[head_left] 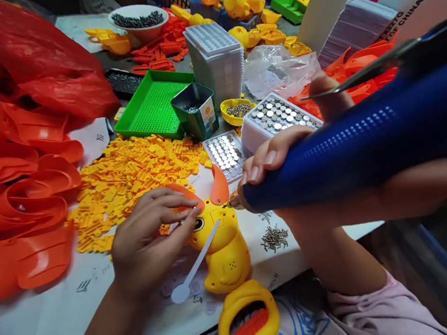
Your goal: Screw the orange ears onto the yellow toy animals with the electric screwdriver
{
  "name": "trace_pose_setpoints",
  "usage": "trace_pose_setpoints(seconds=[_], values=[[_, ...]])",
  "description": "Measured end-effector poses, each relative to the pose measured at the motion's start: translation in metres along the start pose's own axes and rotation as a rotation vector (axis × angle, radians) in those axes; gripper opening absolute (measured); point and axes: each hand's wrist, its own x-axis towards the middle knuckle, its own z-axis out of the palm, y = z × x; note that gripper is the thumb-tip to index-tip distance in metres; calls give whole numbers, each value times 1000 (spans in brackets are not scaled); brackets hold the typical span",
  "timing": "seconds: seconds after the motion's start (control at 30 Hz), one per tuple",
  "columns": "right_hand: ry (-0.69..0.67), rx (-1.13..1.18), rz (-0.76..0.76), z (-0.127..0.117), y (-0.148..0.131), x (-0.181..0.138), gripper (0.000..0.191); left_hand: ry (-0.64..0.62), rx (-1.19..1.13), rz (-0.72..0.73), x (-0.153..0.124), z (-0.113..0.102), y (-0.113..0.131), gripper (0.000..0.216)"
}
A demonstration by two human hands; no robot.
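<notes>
A yellow toy duck body (pixel 224 252) with orange beak parts (pixel 219 186) lies on the white table (pixel 46 326) in front of me. My left hand (pixel 152 240) rests on it, fingers pinched at a small part near its round opening. A white plastic strip (pixel 198 265) sticks out of the toy. My right hand (pixel 280 155) grips a blue electric screwdriver (pixel 353 147), whose tip sits against the toy's top. A thin metal blade (pixel 359 74) runs above the tool.
A heap of small yellow plastic pieces (pixel 127 180) lies left of the toy, orange shells (pixel 21 204) further left. Loose screws (pixel 274 237) lie by my right wrist. Button-cell trays (pixel 277 114), a green tray (pixel 152 106) and a dark tin (pixel 196 110) stand behind. Another yellow part (pixel 249 318) sits at the near edge.
</notes>
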Motion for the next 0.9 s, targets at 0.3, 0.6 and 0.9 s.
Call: trace_pose_setpoints(seconds=[0.3, 0.6, 0.9], values=[[32, 57, -131, -5, 28, 2, 43, 171, -69, -183, 0, 18, -16, 27], [71, 52, -249, -7, 38, 6, 37, 233, -117, -155, 0, 24, -20, 27], [-27, 7, -193, 4, 26, 10, 36, 191, -30, 32, 1, 24, -25, 30]])
